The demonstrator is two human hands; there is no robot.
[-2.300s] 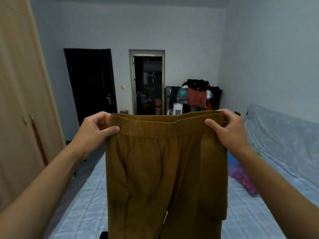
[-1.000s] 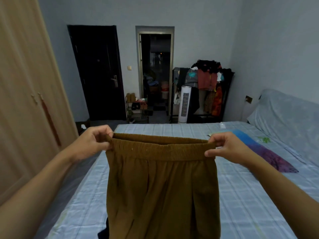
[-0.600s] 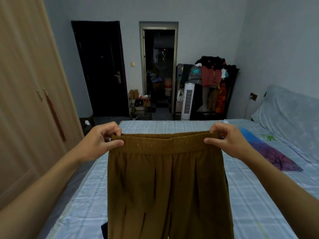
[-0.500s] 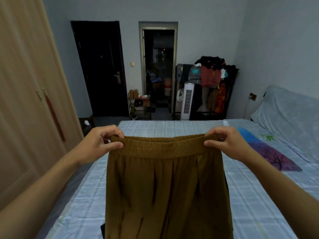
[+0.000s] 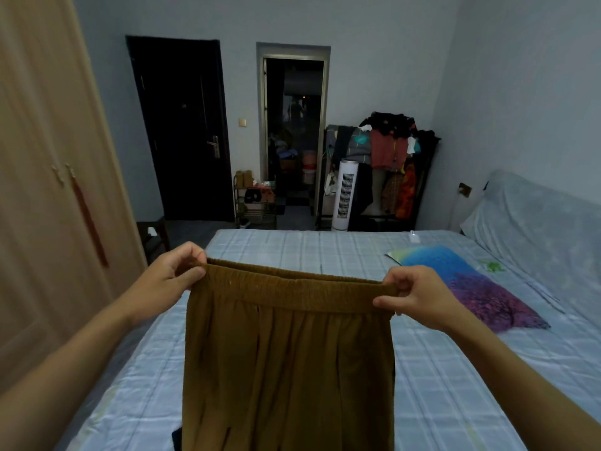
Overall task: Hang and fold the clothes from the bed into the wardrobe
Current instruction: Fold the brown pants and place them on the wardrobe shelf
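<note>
Wardrobe [image 5: 48, 190] fills the left edge of the frame, doors closed, a red tassel [image 5: 89, 222] hanging from one handle. Bed [image 5: 455, 385] spreads across the lower half under a pale blue checked sheet, with a grey-blue covered headboard at far right. Brown trousers [image 5: 286, 369] hang front and centre, over the bed, waistband stretched level between my hands and the cloth dropping out of the bottom of the frame. A blue and purple pillow [image 5: 471, 288] lies on the bed at centre right, apart from the trousers. Far wall, upper middle: dark closed door [image 5: 182, 131], open doorway just right of it, then a clothes rack [image 5: 383, 157] piled with garments and a white tower fan [image 5: 346, 195] standing in front of it. My left hand [image 5: 169, 278] pinches the left end of the waistband, thumb on the near side, fingers curled behind. My right hand [image 5: 419, 297] grips the right end the same way, thumb laid across the front of the elastic. Something dark shows at the bottom edge beside the trousers; cannot tell what.
</note>
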